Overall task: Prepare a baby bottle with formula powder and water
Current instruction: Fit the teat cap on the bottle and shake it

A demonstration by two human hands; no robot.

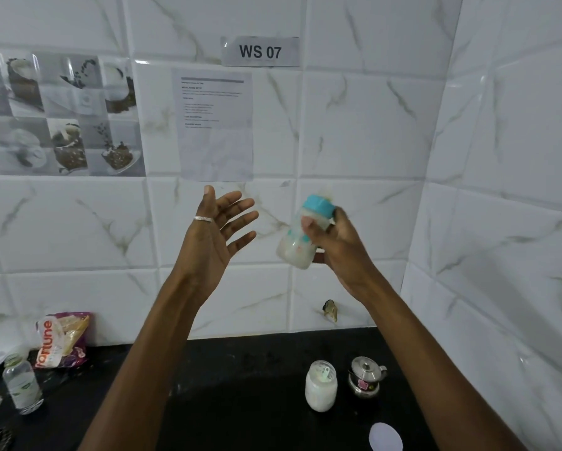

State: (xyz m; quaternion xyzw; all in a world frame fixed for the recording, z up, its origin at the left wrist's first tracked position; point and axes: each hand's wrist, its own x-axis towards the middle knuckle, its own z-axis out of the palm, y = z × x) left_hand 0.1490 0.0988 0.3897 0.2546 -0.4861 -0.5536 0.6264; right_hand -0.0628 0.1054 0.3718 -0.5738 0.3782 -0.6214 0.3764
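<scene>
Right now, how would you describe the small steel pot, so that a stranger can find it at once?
Look at the black counter under the white tiled wall, on the right side below the right hand. Two things stand close together there: a glass jar of white powder and, to its right, the small steel pot. The pot alone is shiny metal, with a knobbed lid and a pink sticker.

Shot from one head-worn wide-angle camera, faced forward at the tiled wall (354, 125) and its corner, tilted slightly down. Sat close, at arm's reach. Caught only the black bench (240, 402) along the bottom edge.
</scene>
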